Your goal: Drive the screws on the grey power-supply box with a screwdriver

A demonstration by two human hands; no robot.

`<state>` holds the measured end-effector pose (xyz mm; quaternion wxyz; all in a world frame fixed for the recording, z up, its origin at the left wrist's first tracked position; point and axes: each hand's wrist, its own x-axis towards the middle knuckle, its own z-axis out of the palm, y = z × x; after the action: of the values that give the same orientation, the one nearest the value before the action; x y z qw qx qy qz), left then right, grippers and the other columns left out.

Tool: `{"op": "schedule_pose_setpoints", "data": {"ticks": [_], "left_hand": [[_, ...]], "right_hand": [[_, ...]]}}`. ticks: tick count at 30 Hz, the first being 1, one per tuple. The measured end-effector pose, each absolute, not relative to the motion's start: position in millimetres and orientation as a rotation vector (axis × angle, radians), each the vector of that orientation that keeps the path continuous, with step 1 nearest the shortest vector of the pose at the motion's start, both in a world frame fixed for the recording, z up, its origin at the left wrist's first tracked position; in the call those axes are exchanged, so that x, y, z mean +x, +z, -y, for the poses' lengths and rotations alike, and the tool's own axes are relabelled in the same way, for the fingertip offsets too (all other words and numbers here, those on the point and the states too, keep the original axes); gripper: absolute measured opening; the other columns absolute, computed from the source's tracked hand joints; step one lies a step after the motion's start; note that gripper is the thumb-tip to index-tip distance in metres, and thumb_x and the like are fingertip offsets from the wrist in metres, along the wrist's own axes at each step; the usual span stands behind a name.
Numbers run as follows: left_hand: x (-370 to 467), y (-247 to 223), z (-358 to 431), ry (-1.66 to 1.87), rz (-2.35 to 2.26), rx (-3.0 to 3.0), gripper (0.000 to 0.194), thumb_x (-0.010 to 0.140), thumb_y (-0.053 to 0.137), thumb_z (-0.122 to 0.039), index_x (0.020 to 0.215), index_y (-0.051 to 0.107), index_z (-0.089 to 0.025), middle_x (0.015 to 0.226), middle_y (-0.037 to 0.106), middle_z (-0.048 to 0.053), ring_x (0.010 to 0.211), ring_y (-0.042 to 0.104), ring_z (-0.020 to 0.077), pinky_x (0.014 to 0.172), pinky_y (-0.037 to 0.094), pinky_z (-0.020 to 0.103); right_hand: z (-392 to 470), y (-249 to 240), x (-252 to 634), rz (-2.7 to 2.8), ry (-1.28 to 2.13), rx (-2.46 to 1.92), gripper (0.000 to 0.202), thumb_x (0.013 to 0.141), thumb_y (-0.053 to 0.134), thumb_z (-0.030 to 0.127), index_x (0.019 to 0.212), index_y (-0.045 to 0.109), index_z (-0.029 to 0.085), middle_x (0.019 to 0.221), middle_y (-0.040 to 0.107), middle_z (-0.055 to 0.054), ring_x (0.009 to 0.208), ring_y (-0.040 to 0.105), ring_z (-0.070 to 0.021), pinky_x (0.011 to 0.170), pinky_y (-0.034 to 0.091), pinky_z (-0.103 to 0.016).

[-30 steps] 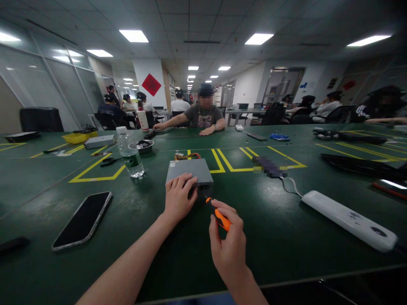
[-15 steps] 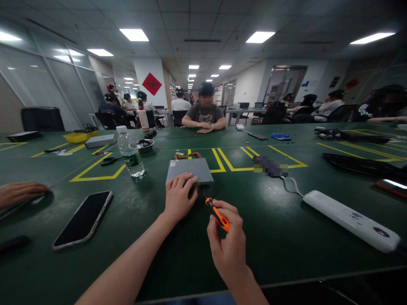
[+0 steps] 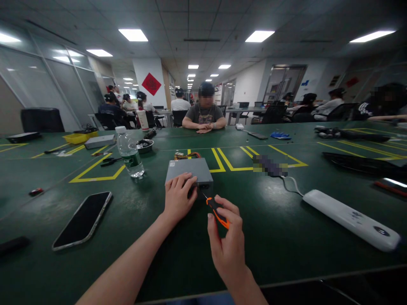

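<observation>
A grey computer power supply unit [image 3: 187,167] lies flat on the green table, its socket side facing me and its coloured cables at the far side. My left hand [image 3: 179,192] grips its near left edge, with the fingers over the top and the thumb down by the front. Between the thumb and fingers of my right hand [image 3: 227,233] is an orange and black screwdriver [image 3: 217,212]. Its thin shaft points up and left to the front face of the unit, just below the socket. Whether the tip sits in a screw is too small to tell.
Left of the unit stand a water bottle [image 3: 129,154] and a metal bowl [image 3: 145,145]; a phone [image 3: 83,220] lies nearer. A white power strip [image 3: 349,220] with a cable is on the right. Across the table sits a person [image 3: 205,112] with hands together.
My right fingers have shifted on the screwdriver, and its handle looks turned. Another person's hand at the far left has left the view; a small red item shows there now.
</observation>
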<state>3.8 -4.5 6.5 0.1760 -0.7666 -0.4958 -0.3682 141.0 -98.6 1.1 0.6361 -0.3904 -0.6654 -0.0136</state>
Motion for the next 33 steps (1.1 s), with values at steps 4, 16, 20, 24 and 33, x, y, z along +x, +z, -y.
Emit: {"op": "schedule_pose_setpoints", "data": {"ticks": [4,16,20,24,33], "left_hand": [[3.5,6.4,4.4,-1.037,1.410,-2.182,0.028,0.082,0.051,-0.026,0.110,0.055,-0.027,0.117,0.058,0.003,0.112,0.050,0.0213,0.090,0.031,0.039],[3.6,6.9,4.7,-1.044,1.410,-2.180,0.028,0.082,0.051,-0.026,0.109,0.055,-0.027,0.118,0.058,0.004,0.112,0.050,0.0219,0.090,0.031,0.039],[3.8,7.2,5.0,-1.039,1.409,-2.180,0.028,0.082,0.051,-0.026,0.110,0.055,-0.027,0.118,0.059,0.004,0.111,0.050,0.0219,0.090,0.032,0.039],[3.9,7.3,4.9,-1.031,1.416,-2.183,0.029,0.081,0.051,-0.026,0.110,0.054,-0.027,0.119,0.058,0.004,0.112,0.049,0.0219,0.089,0.032,0.039],[3.6,6.9,4.6,-1.036,1.408,-2.184,0.028,0.082,0.050,-0.027,0.109,0.055,-0.026,0.118,0.059,0.004,0.112,0.050,0.0221,0.089,0.032,0.039]], "right_hand": [[97.9,0.6,141.6,1.527,-0.084,-0.917,0.025,0.084,0.047,0.008,0.105,0.045,0.020,0.105,0.051,-0.009,0.101,0.054,-0.0196,0.079,0.051,-0.040],[98.8,5.0,142.2,1.541,-0.151,-0.947,0.022,0.083,0.050,0.009,0.102,0.047,0.020,0.099,0.052,-0.008,0.095,0.055,-0.0185,0.074,0.051,-0.036],[97.8,3.8,140.5,1.475,-0.034,-0.863,0.034,0.084,0.046,0.006,0.114,0.039,0.018,0.105,0.054,-0.010,0.100,0.055,-0.0178,0.078,0.052,-0.035],[98.5,3.8,141.0,1.484,-0.011,-0.905,0.026,0.084,0.048,0.010,0.107,0.041,0.019,0.112,0.049,-0.012,0.108,0.051,-0.0204,0.082,0.050,-0.040],[98.2,2.3,140.0,1.490,-0.086,-0.904,0.029,0.083,0.046,0.007,0.109,0.039,0.019,0.104,0.054,-0.009,0.103,0.054,-0.0199,0.084,0.049,-0.046]]}}
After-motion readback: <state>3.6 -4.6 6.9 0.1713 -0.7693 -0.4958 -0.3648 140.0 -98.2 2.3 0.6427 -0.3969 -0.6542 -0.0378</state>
